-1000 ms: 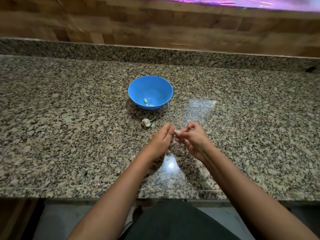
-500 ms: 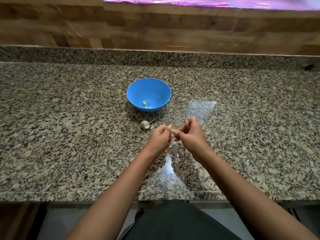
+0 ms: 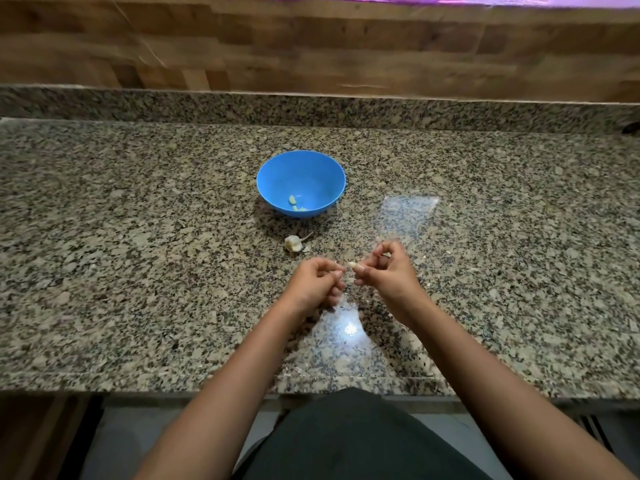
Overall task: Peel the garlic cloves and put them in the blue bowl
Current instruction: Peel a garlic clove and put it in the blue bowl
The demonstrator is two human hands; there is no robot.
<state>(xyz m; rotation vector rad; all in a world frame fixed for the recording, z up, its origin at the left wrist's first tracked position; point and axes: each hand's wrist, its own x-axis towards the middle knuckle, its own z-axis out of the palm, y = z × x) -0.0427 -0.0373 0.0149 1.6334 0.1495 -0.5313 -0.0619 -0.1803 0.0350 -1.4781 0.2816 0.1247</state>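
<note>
Above the counter [image 3: 138, 271] the right hand [image 3: 388, 278] pinches a garlic clove [image 3: 352, 265] at its fingertips. The left hand [image 3: 313, 284] is curled just beside it, thumb against forefinger; whether skin is caught there, I cannot tell. Beyond them the blue bowl [image 3: 311, 171] holds peeled cloves [image 3: 293, 200], with a garlic remnant [image 3: 293, 243] lying near it.

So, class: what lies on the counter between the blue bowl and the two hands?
A small garlic bulb, shown in the head view.

Glossy speckled granite countertop [image 3: 138, 271]; plastic bowl [image 3: 273, 174]
</note>
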